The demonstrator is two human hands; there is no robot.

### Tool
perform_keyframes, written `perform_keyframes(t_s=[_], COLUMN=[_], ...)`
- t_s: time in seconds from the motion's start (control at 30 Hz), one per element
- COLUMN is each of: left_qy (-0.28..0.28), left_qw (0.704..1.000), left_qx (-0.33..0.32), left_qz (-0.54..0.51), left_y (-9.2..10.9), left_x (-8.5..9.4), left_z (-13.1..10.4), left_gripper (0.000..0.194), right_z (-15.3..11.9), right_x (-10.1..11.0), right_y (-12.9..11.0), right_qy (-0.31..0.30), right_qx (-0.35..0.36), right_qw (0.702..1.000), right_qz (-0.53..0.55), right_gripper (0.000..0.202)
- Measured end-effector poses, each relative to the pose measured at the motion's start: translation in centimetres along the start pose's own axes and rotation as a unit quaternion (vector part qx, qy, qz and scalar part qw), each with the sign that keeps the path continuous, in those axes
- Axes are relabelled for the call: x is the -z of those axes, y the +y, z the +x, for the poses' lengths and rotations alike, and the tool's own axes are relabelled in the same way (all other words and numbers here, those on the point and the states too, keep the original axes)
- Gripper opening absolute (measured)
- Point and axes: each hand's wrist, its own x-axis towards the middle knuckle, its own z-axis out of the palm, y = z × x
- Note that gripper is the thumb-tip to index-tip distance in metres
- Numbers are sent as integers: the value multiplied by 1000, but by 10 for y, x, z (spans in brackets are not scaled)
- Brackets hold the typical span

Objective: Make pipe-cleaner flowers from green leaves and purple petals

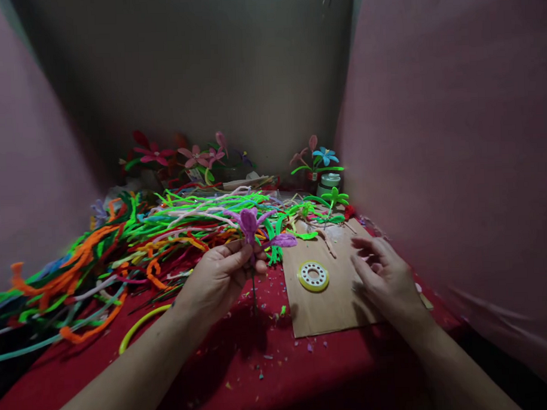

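Note:
My left hand [226,269] pinches a purple pipe-cleaner flower [249,224] just below its petals. The flower's thin dark stem points down under my fingers. To the right, my right hand [382,272] hovers over the edge of a cardboard sheet [335,310], its fingers curled but apart and nothing seen in them. On the cardboard lies a roll of tape [314,277], yellow-rimmed with a white, holed core. A short beige pipe-cleaner piece [327,244] rests higher up on the same sheet.
A big heap of coloured pipe cleaners [184,217] spreads over the red cloth [207,375] at left. Finished flowers [195,157] stand along the back, with a blue flower [325,156] near a pale green jar [330,180]. Pink walls [454,133] rise on both sides.

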Motion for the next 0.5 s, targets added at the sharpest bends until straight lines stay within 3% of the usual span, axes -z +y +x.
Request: perform_keyframes(t_s=[0.03,0.1,0.17,0.23,0.4,0.5], left_qy=[0,1,1,1,6,5], left_qw=[1000,1000,1000,1000,1000,1000], left_qx=[-2,-3,1,6,11,10], left_qz=[-2,-4,1,11,27,25], left_y=[0,-1,-2,-4,-6,-6], left_x=[1,3,5,6,6,6], left_z=[1,2,3,3,3,4], left_gripper=[5,5,5,6,8,7], right_z=[-2,-6,-8,-8,-1,5], right_x=[11,29,37,37,32,39], right_y=[14,36,48,50,51,62], right_qy=[26,13,-43,-90,-109,-74], right_qx=[46,52,21,-1,-12,-27], right_qw=[990,941,901,882,899,956], right_qz=[-131,-333,-432,-462,-424,-281], right_gripper=[29,37,39,36,33,29])
